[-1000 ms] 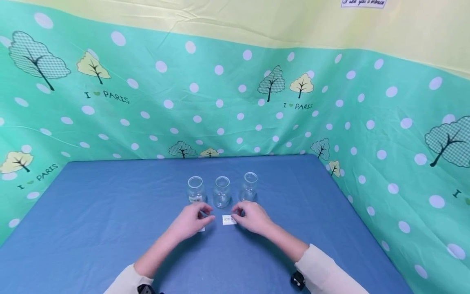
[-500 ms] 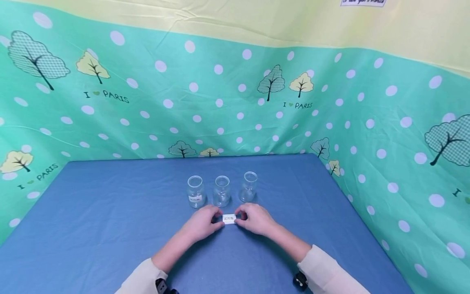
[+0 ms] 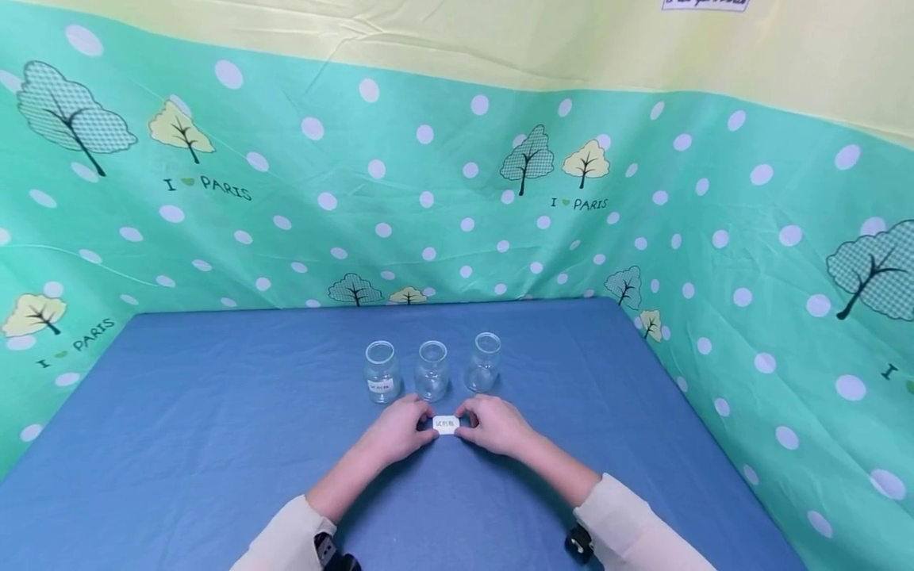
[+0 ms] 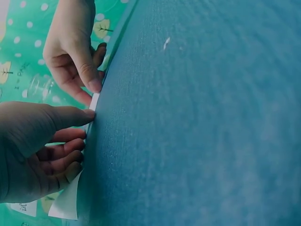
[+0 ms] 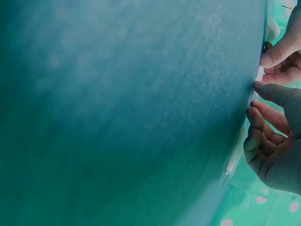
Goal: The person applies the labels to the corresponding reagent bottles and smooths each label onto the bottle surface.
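Note:
A small white paper label (image 3: pixel 446 425) with dark handwriting lies between my two hands on the blue table. My left hand (image 3: pixel 393 432) pinches its left end between thumb and fingers. The right hand (image 3: pixel 498 427) has thumb and index finger on the other end, pinching it. Seen edge-on in the left wrist view, the label (image 4: pixel 94 101) runs between the two thumb tips, close along the tabletop. Just beyond the hands stand three clear glass jars: a left jar (image 3: pixel 381 366) bearing a white label, a plain middle jar (image 3: pixel 432 371) and a plain right jar (image 3: pixel 485 366).
Another white paper piece (image 4: pixel 66 202) shows under the left hand, and one more white strip (image 5: pixel 233 162) beneath the right hand; both are hidden in the head view. Blue cloth (image 3: pixel 200 412) covers the table, with a green dotted curtain (image 3: pixel 286 222) behind and at the right.
My left hand has moved right, from above another label to this label's left end. The right hand stays at the right end. The jars have not moved.

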{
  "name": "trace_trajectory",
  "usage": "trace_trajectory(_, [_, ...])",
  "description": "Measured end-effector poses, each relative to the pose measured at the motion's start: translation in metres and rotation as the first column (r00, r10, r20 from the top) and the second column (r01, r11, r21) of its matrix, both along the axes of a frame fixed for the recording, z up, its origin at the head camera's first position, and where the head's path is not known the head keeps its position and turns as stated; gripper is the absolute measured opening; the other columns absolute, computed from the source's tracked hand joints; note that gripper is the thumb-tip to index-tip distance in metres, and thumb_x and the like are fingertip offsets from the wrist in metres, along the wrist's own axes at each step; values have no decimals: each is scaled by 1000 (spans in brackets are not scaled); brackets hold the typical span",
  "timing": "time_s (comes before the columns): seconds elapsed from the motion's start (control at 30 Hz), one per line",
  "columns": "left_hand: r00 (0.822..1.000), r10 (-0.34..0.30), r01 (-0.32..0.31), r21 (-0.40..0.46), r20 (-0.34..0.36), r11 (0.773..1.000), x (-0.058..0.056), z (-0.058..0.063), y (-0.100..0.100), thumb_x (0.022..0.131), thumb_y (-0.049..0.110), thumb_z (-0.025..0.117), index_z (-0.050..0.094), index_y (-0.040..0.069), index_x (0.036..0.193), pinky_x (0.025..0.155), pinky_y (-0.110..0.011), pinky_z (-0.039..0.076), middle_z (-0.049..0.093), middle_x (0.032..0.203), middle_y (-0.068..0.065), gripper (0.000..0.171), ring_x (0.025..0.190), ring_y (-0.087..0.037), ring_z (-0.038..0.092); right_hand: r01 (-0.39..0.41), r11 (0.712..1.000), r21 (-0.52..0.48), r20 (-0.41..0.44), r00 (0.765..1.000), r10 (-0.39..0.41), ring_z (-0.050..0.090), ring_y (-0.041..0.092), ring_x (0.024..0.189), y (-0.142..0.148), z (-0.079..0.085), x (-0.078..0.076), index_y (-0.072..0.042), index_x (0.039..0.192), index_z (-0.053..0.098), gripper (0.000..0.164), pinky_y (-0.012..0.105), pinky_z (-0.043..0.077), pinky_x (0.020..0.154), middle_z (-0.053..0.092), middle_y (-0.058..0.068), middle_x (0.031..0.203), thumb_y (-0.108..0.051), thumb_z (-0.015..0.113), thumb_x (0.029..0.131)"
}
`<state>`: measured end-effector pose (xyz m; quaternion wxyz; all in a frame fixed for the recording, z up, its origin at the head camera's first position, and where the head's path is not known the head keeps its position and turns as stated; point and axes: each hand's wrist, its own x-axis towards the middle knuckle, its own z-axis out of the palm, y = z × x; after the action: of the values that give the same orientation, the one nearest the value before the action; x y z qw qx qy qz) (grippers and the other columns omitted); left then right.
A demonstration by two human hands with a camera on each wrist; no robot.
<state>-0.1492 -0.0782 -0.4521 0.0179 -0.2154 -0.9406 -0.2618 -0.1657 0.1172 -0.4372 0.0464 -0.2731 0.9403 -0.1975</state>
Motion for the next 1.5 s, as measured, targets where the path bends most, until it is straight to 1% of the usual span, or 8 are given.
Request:
trace_trajectory(0.2, [1000,13,-13,50,11,999,1,1,-1,77,21,75,67,7,89,69,-34,46,57,82,-2,21,75,-13,54,-12,1000,-27,-7,1000,12,41,2,56,1,0,0,-15,94,70,18,19,34,51,49,-9,64,-27,71,81])
trace_trajectory(0.43, [999,51,-46,227,-15,973,2,2,-5,76,17,76,67,9,91,66,-25,47,60,82,0,19,72,-11,54,-15,993,-116,-33,999,11,43,1,57,7,7,-1,-15,95,70,16,18,37,54,54,-8,69,-25,70,83])
trace_trajectory(0.57, [996,73,-85,309,50,947,2,5,-7,77,17,75,68,8,94,61,-19,44,62,83,-1,20,66,-7,51,-15,990,-140,-52,999,8,44,2,59,8,14,0,-15,96,70,17,18,39,55,56,-7,71,-25,70,83])
trace_trajectory(0.73, [991,70,-108,366,115,924,3,10,-8,80,17,73,68,7,94,57,-18,45,64,85,-5,19,63,-6,51,-8,990,-138,-48,999,2,45,1,60,9,20,0,-16,98,69,18,18,40,56,56,-9,72,-27,70,84])
trace_trajectory(0.97, [975,7,-107,440,223,892,4,11,-10,85,19,69,67,7,92,49,-22,46,65,79,-4,14,57,-9,55,-10,989,-147,-47,999,3,46,1,61,9,23,0,-16,99,69,19,18,41,58,55,-10,73,-27,69,84])
trace_trajectory(1.13, [960,-29,-112,478,278,871,4,10,-12,86,22,66,67,7,93,53,-22,45,66,78,-7,16,59,-10,54,-9,989,-145,-46,999,3,48,4,64,9,24,0,-17,100,69,18,19,41,59,57,-9,76,-27,69,85])
trace_trajectory(1.37, [937,5,-200,525,349,827,5,12,-12,86,20,66,67,4,92,52,-24,43,62,69,-7,16,60,-13,54,-1,982,-189,-57,998,-10,44,5,61,10,27,3,-17,102,69,21,18,40,56,62,2,91,-27,71,83])
trace_trajectory(1.5, [926,36,-246,528,375,813,7,18,-11,87,19,64,66,4,91,51,-25,43,60,67,-4,15,63,-20,57,5,977,-215,-94,995,-25,41,3,57,9,32,5,-16,102,69,21,17,39,54,62,4,93,-26,70,84])
